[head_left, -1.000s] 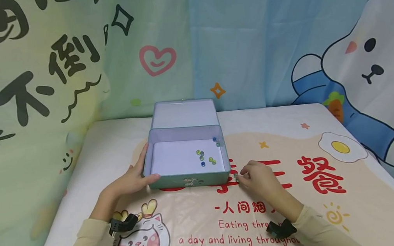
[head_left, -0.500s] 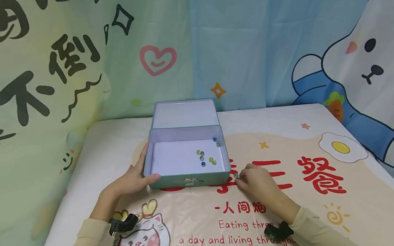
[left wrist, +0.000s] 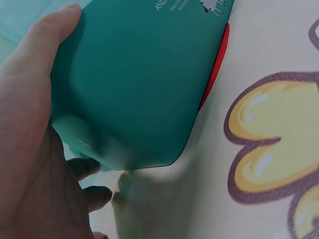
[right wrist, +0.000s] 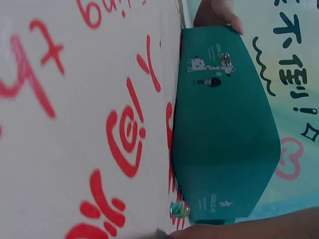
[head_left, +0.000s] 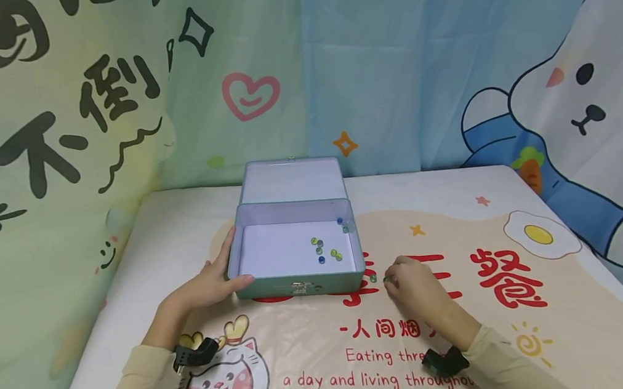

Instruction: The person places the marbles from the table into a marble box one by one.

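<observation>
A green tin box (head_left: 297,285) stands with its lid (head_left: 290,181) raised and several green and blue marbles (head_left: 319,250) inside. My left hand (head_left: 205,284) grips the box's left front corner, thumb on the front rim and fingers along the side; the left wrist view shows the thumb (left wrist: 55,27) on the green wall. A loose greenish marble (head_left: 373,278) lies on the cloth just right of the box, also visible as a marble (right wrist: 179,209) in the right wrist view. Beside it, my right hand (head_left: 416,284) pinches a small green marble at its fingertips, mostly hidden.
A printed cloth (head_left: 314,355) with red lettering and cartoon pictures covers the table. Behind it hangs a patterned curtain (head_left: 359,73), close to the raised lid. A dark strap (head_left: 194,354) sits on the left wrist and another strap (head_left: 445,362) on the right.
My right hand has drawn back slightly to the right, leaving one marble on the cloth beside the box. The left hand and box have stayed in place.
</observation>
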`<control>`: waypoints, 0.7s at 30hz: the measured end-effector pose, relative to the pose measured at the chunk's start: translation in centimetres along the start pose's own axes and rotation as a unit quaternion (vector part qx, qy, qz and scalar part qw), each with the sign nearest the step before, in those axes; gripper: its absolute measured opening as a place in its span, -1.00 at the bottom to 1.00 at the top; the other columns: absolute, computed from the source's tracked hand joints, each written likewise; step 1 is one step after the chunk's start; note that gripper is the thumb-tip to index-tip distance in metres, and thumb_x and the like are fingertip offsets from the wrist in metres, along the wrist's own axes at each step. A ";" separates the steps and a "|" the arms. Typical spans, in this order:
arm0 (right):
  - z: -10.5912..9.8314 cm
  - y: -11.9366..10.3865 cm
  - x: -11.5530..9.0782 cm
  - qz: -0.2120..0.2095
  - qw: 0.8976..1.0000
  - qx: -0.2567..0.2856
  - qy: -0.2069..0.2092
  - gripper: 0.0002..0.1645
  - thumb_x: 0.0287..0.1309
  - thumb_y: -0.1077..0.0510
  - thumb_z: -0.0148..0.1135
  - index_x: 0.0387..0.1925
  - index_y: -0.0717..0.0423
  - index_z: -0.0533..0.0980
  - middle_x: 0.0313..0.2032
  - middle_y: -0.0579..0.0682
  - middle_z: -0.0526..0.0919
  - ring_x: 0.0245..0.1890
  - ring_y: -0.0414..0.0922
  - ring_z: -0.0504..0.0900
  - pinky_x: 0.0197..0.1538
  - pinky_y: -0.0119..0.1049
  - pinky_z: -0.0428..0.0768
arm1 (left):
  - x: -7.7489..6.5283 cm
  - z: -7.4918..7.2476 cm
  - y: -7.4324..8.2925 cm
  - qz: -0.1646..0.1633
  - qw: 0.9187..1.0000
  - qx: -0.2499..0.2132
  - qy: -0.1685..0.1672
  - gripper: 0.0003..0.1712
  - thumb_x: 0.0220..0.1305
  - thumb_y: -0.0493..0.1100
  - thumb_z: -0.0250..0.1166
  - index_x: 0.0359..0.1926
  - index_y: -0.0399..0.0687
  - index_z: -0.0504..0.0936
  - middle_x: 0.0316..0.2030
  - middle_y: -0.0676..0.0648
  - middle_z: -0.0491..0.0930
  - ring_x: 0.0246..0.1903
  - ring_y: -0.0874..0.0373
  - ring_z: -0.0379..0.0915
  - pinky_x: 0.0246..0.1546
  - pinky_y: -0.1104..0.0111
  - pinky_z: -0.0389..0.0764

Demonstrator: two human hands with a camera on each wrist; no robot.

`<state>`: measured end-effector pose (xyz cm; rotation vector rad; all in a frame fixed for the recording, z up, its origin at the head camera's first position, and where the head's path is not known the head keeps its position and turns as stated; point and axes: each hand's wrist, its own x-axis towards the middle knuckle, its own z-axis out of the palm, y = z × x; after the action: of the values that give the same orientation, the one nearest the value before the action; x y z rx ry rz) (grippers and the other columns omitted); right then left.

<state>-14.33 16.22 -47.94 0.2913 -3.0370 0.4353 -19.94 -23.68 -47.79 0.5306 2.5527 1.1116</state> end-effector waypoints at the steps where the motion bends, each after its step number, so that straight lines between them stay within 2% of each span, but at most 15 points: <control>1: 0.0 0.1 0.1 -0.001 1.000 0.000 0.000 -0.83 -0.02 0.19 0.40 -0.33 0.17 0.70 -0.33 0.03 0.64 -0.32 -0.07 0.62 -0.17 -0.16 0.66 | 0.0 0.0 0.0 0.000 1.000 0.001 0.000 0.19 0.22 0.20 0.20 0.43 0.40 -0.60 0.51 -0.13 -0.37 0.40 -0.33 -0.09 0.29 -0.33 -0.39; 5: -0.2 0.4 0.6 -0.009 1.000 -0.004 -0.002 -0.85 -0.01 0.22 0.39 -0.34 0.18 0.70 -0.35 0.03 0.63 -0.33 -0.07 0.61 -0.18 -0.17 0.66 | -0.1 0.0 0.1 0.000 1.000 0.002 0.000 0.19 0.22 0.21 0.20 0.43 0.38 -0.60 0.51 -0.15 -0.36 0.39 -0.35 -0.07 0.29 -0.33 -0.39; 14: -0.1 0.6 1.8 -0.047 0.999 -0.015 0.007 -0.86 -0.01 0.26 0.38 -0.35 0.24 0.69 -0.37 0.07 0.65 -0.33 -0.04 0.63 -0.18 -0.17 0.65 | -0.1 0.1 0.0 -0.005 1.000 -0.003 -0.003 0.17 0.24 0.20 0.19 0.41 0.47 -0.62 0.51 -0.14 -0.38 0.40 -0.33 -0.11 0.30 -0.32 -0.41; 21: 0.0 0.6 2.4 -0.020 1.000 0.010 -0.015 -0.79 0.00 0.24 0.39 -0.27 0.24 0.68 -0.30 0.10 0.67 -0.32 -0.05 0.63 -0.15 -0.17 0.66 | -0.2 -0.1 0.0 0.000 1.000 0.001 -0.002 0.17 0.22 0.23 0.19 0.40 0.50 -0.62 0.51 -0.15 -0.36 0.38 -0.34 -0.05 0.29 -0.33 -0.40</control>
<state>-16.83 16.31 -47.93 0.3637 -3.0518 0.4643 -19.84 -23.80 -47.74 0.5334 2.5519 1.1072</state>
